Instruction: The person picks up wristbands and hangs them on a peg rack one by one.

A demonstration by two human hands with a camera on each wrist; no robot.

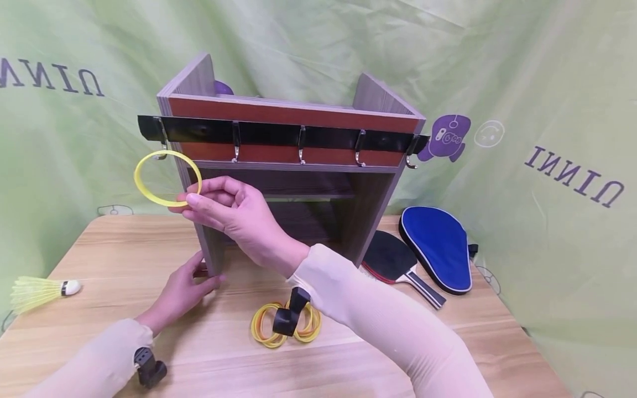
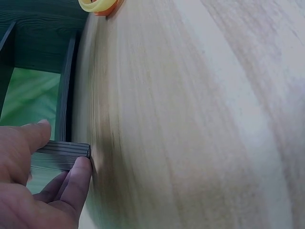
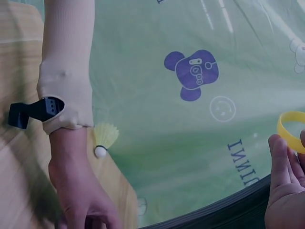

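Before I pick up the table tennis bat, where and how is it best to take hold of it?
Probably by the handle, coming from the near right: this slim part points out that way, while the broad blade lies between the shelf and the blue case.

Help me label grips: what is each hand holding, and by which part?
In the head view, the right hand pinches the yellow ring by its lower right rim; the left hand holds the shelf by its left panel, near the bottom.
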